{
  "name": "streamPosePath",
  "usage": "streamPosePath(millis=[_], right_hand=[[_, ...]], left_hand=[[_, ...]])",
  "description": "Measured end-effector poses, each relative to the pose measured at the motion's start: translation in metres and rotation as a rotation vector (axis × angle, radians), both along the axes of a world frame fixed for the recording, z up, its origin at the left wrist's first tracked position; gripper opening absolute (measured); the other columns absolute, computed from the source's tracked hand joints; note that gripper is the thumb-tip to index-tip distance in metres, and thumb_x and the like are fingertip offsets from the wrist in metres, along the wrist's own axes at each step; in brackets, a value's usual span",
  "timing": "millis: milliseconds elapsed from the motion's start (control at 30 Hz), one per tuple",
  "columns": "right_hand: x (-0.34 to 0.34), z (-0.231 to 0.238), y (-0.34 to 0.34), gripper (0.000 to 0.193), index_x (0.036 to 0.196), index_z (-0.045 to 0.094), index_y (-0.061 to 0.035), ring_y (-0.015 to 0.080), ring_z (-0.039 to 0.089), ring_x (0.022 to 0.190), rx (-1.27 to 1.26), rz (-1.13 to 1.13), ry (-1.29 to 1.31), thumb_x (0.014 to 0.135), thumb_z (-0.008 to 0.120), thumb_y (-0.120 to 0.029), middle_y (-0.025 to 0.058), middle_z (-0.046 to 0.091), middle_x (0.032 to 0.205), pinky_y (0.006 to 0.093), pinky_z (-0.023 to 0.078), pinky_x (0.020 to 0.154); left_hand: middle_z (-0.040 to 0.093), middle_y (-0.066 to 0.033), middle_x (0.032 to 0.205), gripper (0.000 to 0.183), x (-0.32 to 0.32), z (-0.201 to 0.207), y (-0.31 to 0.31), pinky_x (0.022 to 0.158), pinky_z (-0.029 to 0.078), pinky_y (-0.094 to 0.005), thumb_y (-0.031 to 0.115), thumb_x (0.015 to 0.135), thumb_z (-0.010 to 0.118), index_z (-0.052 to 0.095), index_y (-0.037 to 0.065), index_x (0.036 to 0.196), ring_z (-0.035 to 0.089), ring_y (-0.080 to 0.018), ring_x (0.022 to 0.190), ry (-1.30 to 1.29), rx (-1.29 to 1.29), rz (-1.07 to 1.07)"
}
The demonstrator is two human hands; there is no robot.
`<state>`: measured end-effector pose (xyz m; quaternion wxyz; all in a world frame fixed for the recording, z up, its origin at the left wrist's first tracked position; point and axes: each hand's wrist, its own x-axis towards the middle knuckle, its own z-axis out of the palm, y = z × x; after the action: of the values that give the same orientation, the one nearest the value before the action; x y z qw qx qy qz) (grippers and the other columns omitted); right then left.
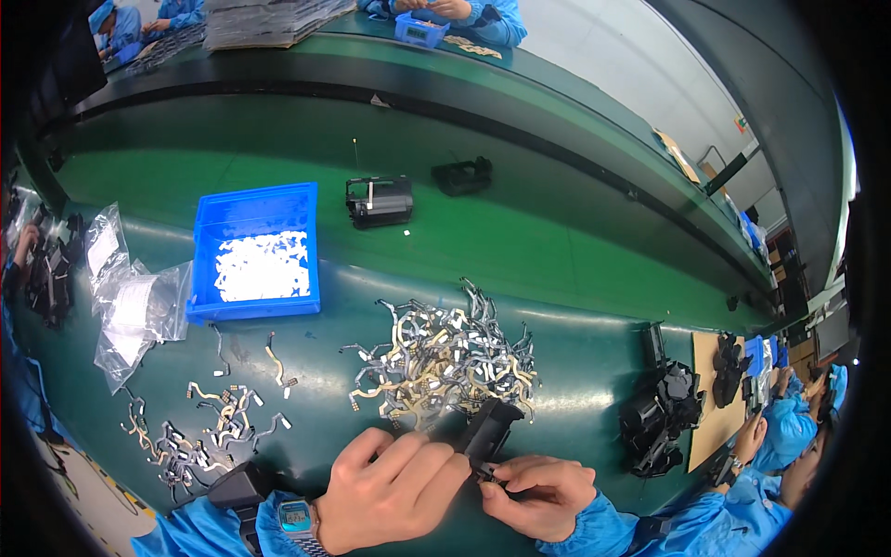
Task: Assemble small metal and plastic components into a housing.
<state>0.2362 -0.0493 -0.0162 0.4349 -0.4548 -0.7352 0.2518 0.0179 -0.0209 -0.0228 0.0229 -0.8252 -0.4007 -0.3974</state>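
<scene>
Green desk (585, 399) stretches beneath my remote view, where the left hand (397, 483), fingers curled in, grips the left side of the black housing (493, 429) and the right hand (546, 497) pinches its near end, I judge to steady it. Just beyond both hands, the cable heap (445, 357) seems placed for easy reach.

Black housing (492, 429) partly behind left hand (397, 490)
</scene>
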Motion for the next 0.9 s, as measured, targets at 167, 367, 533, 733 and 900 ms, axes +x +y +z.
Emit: streamPosePath(millis=[167,367,533,733,900], right_hand=[[-0.002,-0.003,0.000,0.036,0.084,0.062,-0.0042,0.0228,0.079,0.075,0.023,-0.004,0.008,0.070,0.095,-0.001,0.0163,0.077,0.078,0.0334,0.066,0.069],[-0.001,-0.003,-0.002,0.036,0.085,0.061,-0.0039,0.0237,0.080,0.077,-0.033,-0.005,0.031,0.072,0.094,0.000,0.0166,0.077,0.080,0.0337,0.066,0.070],[-0.002,-0.001,0.000,0.035,0.087,0.060,-0.0032,0.0232,0.080,0.080,-0.044,0.028,0.054,0.074,0.093,0.001,0.0179,0.077,0.085,0.0335,0.066,0.073],[0.000,-0.008,-0.003,0.034,0.086,0.061,-0.0020,0.0234,0.079,0.081,-0.106,-0.037,0.114,0.074,0.093,0.000,0.0191,0.077,0.085,0.0343,0.066,0.074],[0.002,-0.003,-0.003,0.032,0.086,0.064,-0.0011,0.0246,0.080,0.081,-0.126,0.022,0.106,0.075,0.094,0.000,0.0182,0.077,0.085,0.0346,0.066,0.074]], left_hand=[[0.057,0.0044,0.083,0.018,0.000,0.000,0.000,0.059,0.035,-0.0271,0.014,0.072,0.070,0.069,0.014,0.089,0.060,-0.0100,0.075,0.008,-0.007,0.010],[0.060,0.0034,0.086,0.020,0.000,0.001,-0.001,0.059,0.037,-0.0274,0.015,0.071,0.072,0.070,0.013,0.091,0.062,-0.0110,0.077,0.047,-0.056,-0.014],[0.064,-0.0042,0.094,0.025,0.000,0.012,-0.008,0.072,0.050,-0.0349,0.009,0.077,0.074,0.069,0.008,0.101,0.066,-0.0220,0.086,-0.015,-0.161,-0.038],[0.067,-0.0051,0.098,0.029,-0.005,0.006,0.003,0.072,0.050,-0.0360,0.012,0.073,0.074,0.073,0.007,0.101,0.067,-0.0231,0.087,-0.168,-0.085,-0.159],[0.070,-0.0061,0.101,0.031,-0.008,0.010,0.003,0.070,0.051,-0.0374,0.013,0.071,0.074,0.076,0.006,0.102,0.068,-0.0244,0.089,-0.184,-0.058,-0.246]])
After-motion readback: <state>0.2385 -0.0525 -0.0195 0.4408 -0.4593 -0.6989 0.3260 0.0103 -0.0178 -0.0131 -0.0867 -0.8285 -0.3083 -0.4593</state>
